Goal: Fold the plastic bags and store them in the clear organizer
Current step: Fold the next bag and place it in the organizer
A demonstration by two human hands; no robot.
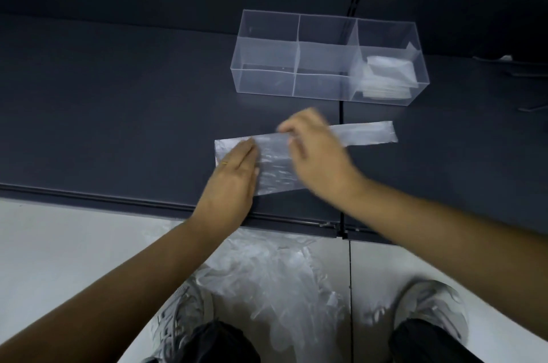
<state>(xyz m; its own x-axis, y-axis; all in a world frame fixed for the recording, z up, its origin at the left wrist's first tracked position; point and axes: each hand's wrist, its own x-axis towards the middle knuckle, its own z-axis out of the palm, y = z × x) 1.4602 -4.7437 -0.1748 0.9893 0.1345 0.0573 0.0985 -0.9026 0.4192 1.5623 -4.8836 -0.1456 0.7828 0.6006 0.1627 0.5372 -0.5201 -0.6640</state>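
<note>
A clear plastic bag (274, 164) lies flattened into a long strip on the dark shelf (118, 113), its right end reaching past my right hand. My left hand (234, 176) presses flat on the bag's left part with straight fingers. My right hand (314, 149), blurred by motion, pinches the bag's upper edge near the middle. Behind them stands the clear organizer (296, 36) with several compartments. Its right-hand section holds folded bags (385, 75).
A loose heap of clear plastic bags (267, 273) lies on the pale floor between my two grey shoes, below the shelf's front edge (118, 198). A seam (341, 131) splits the shelf right of centre. Dark back panels rise behind the organizer.
</note>
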